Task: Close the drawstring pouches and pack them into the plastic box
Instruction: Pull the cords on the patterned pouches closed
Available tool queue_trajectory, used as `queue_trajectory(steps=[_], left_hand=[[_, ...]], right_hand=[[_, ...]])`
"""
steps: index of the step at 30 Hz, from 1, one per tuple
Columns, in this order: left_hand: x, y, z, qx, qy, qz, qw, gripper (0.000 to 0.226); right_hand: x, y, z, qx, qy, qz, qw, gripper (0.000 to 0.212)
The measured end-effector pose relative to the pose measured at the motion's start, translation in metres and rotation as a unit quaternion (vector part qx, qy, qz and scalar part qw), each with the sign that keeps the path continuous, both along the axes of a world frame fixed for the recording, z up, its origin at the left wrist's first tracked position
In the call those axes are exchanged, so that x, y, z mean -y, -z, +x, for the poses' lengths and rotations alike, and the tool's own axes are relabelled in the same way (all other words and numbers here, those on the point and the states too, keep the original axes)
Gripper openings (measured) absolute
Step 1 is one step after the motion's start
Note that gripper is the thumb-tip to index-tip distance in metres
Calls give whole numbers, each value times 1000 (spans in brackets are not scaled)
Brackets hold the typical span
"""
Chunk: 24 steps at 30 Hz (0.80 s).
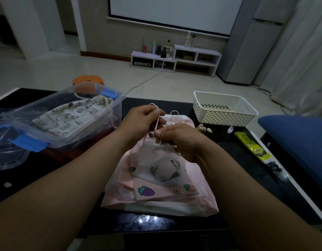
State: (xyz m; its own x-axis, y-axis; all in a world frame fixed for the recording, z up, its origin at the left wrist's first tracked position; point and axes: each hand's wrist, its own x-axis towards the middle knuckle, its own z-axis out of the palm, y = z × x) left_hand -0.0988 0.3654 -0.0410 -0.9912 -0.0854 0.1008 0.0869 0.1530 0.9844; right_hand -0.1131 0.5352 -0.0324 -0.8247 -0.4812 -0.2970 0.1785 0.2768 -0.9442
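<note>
Black table [57, 171] carries everything. Clear plastic box [69, 113] sits open to your left, a printed pouch [69, 116] already inside; your left hand [140, 120] is the nearer one to it. White basket [223, 109] stands well apart on the right, off the route. Pink pouches [165, 198] lie stacked straight ahead. Sheer pouch [160, 167] rests on top, long axis running away from you, neck at the far end. Left hand pinches the drawstring [157, 124], pulled up; right hand [181, 140] pinches the gathered neck. Judgement: cinching nearly finished, then carry left.
</note>
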Motion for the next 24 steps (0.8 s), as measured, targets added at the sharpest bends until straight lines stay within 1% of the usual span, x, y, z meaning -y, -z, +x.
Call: queue_trajectory(steps=[2, 5, 6, 11, 14, 18, 22, 24], left_hand=[[-2, -3, 2, -4, 19, -27, 999, 26], [-6, -7, 8, 13, 54, -77, 995, 34], [-6, -6, 10, 14, 57, -107, 993, 36], [-10, -3, 22, 0, 40, -289, 957, 26], [-13, -7, 25, -7, 13, -355, 935, 24], [-12, -12, 25, 0, 20, -348, 937, 22], [-7, -14, 25, 6, 29, -358, 933, 21], [-7, -16, 25, 15, 18, -305, 952, 21]], right_hand=[[3, 1, 1, -20, 7, 10, 1000, 18], [2, 7, -1, -29, 41, -12, 999, 17], [1, 8, -1, -32, 56, -14, 998, 17], [-3, 8, -3, -51, 80, -3, 996, 17], [-1, 7, -1, -51, 83, 1, 995, 17], [-6, 4, -4, -64, 87, 11, 994, 17], [-10, 4, -8, -74, 92, -9, 993, 15], [-8, 5, -9, -103, 92, -10, 990, 16]])
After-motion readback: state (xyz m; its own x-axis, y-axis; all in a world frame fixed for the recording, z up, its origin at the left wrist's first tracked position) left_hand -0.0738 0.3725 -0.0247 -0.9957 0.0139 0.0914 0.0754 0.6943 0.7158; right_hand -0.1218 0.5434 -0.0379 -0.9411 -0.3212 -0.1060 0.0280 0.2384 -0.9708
